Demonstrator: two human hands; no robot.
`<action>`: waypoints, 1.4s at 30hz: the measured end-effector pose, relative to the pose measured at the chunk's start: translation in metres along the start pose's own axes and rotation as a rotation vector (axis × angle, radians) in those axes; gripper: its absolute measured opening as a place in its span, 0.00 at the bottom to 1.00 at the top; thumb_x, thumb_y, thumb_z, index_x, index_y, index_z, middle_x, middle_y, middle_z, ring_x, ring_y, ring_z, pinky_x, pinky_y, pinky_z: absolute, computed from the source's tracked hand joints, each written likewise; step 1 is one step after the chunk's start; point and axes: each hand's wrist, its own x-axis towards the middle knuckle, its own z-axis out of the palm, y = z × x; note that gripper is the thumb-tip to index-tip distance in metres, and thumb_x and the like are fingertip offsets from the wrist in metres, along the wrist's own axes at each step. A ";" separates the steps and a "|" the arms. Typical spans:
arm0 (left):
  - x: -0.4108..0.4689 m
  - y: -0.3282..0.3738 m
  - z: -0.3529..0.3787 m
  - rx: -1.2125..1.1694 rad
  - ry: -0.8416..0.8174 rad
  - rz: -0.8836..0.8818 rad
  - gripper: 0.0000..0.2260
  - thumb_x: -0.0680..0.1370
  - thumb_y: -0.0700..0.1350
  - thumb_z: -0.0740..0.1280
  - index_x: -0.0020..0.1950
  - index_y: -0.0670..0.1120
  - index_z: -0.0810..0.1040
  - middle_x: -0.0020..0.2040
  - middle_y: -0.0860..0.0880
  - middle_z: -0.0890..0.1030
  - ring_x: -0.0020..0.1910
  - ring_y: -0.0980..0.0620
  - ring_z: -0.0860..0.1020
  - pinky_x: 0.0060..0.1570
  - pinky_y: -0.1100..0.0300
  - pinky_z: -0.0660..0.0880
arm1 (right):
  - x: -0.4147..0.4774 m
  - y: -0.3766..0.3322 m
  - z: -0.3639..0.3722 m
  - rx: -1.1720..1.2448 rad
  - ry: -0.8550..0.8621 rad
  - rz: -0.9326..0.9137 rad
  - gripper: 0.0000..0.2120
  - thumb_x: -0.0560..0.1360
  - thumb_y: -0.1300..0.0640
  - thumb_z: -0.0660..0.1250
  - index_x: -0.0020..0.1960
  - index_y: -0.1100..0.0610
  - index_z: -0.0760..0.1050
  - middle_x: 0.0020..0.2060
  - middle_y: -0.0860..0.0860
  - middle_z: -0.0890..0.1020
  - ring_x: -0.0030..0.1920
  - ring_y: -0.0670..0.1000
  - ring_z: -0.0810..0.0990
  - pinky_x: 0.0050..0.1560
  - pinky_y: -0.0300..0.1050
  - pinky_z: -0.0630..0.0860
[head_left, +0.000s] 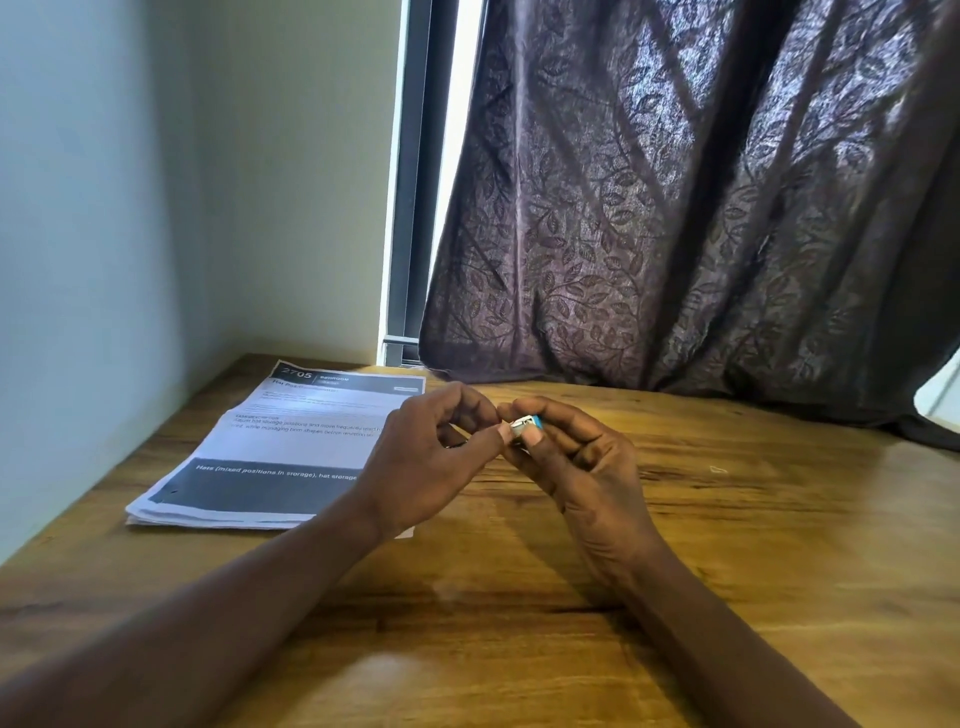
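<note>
Right of a stack of white printed paper sheets (270, 447) on the brown wooden surface (753, 519), the left hand (426, 457) pinched one end of a small silver-and-blue object (525, 425) raised above it, while the right hand (576, 467) pinched the other end with curled fingers.

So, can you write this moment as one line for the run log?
right hand holds small blue-and-silver object | left hand pinches its end | above wooden table | printed paper stack at left

The fingers (535, 440) hide most of the small blue-and-silver object (524, 425), too small to identify.
</note>
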 end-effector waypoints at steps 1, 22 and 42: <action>0.000 0.000 0.000 -0.001 0.004 -0.015 0.03 0.76 0.44 0.74 0.47 0.48 0.82 0.40 0.52 0.84 0.37 0.50 0.84 0.41 0.46 0.84 | 0.000 0.000 0.000 -0.008 -0.001 -0.002 0.13 0.78 0.67 0.67 0.61 0.66 0.79 0.55 0.62 0.85 0.58 0.60 0.84 0.57 0.49 0.82; 0.005 -0.004 -0.019 -0.161 -0.219 -0.122 0.11 0.82 0.35 0.61 0.46 0.41 0.82 0.50 0.44 0.86 0.53 0.45 0.83 0.51 0.54 0.79 | 0.009 0.005 -0.009 -0.031 0.291 0.045 0.08 0.80 0.69 0.64 0.59 0.65 0.77 0.49 0.63 0.86 0.51 0.57 0.86 0.49 0.46 0.84; -0.005 -0.007 0.000 0.019 -0.161 0.058 0.07 0.78 0.38 0.72 0.51 0.49 0.84 0.48 0.54 0.85 0.39 0.50 0.84 0.38 0.58 0.82 | 0.006 0.006 -0.008 0.090 0.141 0.193 0.15 0.75 0.61 0.70 0.60 0.65 0.80 0.43 0.56 0.87 0.42 0.50 0.85 0.44 0.44 0.82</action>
